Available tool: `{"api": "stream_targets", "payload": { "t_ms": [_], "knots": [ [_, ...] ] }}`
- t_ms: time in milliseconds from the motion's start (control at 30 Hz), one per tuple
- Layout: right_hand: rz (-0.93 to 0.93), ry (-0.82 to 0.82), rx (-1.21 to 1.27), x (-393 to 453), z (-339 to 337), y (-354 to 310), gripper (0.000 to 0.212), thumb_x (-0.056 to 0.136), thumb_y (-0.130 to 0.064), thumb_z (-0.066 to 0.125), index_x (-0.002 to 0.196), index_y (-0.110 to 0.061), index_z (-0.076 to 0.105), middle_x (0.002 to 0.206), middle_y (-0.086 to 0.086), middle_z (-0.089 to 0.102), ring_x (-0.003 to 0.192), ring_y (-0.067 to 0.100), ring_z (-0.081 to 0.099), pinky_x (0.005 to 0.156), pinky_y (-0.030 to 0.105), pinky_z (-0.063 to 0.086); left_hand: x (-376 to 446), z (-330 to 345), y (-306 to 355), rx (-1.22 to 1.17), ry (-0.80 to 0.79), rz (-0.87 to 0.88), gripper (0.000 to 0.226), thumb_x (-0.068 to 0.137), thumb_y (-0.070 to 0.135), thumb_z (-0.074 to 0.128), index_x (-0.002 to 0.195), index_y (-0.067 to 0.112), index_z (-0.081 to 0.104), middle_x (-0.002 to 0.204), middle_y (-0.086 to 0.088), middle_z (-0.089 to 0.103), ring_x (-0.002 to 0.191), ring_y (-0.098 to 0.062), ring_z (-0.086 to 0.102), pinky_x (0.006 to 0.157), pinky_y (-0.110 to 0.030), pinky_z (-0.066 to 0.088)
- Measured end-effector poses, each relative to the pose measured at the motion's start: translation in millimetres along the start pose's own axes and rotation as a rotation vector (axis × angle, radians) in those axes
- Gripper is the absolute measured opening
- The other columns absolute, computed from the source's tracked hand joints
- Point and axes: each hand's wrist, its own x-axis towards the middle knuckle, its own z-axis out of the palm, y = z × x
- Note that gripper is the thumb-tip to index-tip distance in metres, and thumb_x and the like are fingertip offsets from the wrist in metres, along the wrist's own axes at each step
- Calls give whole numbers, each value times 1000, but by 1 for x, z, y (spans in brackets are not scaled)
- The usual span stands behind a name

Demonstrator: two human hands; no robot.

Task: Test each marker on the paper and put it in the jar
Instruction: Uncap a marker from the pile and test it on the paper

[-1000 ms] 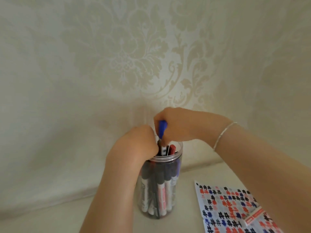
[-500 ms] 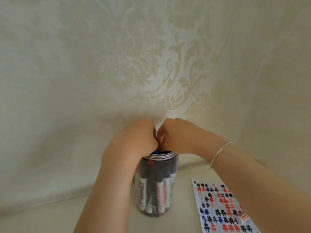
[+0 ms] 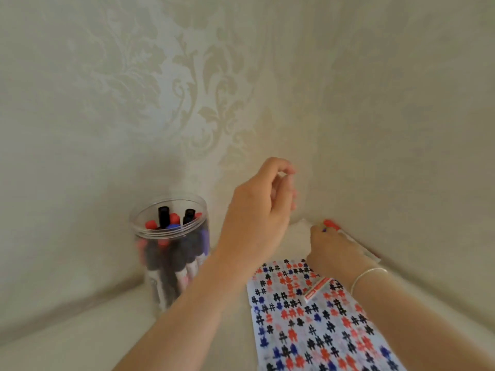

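Note:
A clear plastic jar stands at the left and holds several black, red and blue markers upright. To its right lies the paper, covered with black, red and blue test marks. My left hand hovers between jar and wall, fingers loosely curled and holding nothing. My right hand reaches past the paper's far edge, and its fingers curl onto a red-capped marker lying along the foot of the wall. A bit of blue shows under the fingertips. Another red marker lies on the paper beside my right wrist.
Patterned cream walls meet in a corner just behind the jar and the paper. The pale tabletop runs to the left and in front of the jar.
Both hands have left the jar's mouth, where they had pushed a blue marker in. The left hand rose to the right; the right hand moved to the marker by the wall. The view shifted right.

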Motion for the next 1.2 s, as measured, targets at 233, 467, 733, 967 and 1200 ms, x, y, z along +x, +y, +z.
{"api": "stream_targets", "payload": {
  "t_ms": [233, 467, 733, 967, 1200],
  "knots": [
    [33, 12, -33, 4, 45, 29, 29, 90, -19, 49, 119, -14, 50, 118, 8, 56, 102, 27, 59, 83, 39, 53, -44, 70, -41, 121, -378, -234, 14, 100, 27, 43, 111, 27, 52, 84, 13, 63, 72, -6, 64, 72, -37, 56],
    [-306, 134, -171, 0, 37, 32, 20, 92, -8, 51, 109, -14, 61, 132, 11, 38, 110, 26, 48, 88, 34, 47, -44, 70, -70, 297, -545, -431, 19, 98, 24, 44, 112, 22, 57, 102, 3, 62, 84, -13, 63, 79, -35, 54],
    [-502, 302, -148, -2, 24, 15, 29, 87, -11, 56, 114, -16, 48, 111, 2, 46, 84, 23, 59, 58, 32, 40, -30, 56, -67, 150, -776, -543, 24, 95, 27, 50, 114, 16, 60, 97, -2, 69, 82, -13, 67, 78, -31, 56],
    [-163, 34, 1355, 2, 2, 17, 17, 79, 6, 60, 71, -8, 53, 70, 17, 64, 63, 33, 62, 51, 31, 50, -14, 43, -66, 72, -465, -515, 37, 88, -1, 52, 120, 18, 52, 116, 4, 57, 102, -10, 59, 81, -23, 52],
    [-123, 146, 1571, -1, -13, 5, 30, 81, 0, 63, 60, -8, 45, 45, 11, 51, 37, 20, 40, 37, 25, 33, -16, 38, -53, -171, -673, -440, 10, 95, 20, 54, 97, 18, 64, 96, -5, 69, 87, -14, 65, 80, -27, 54]
  ]
}}
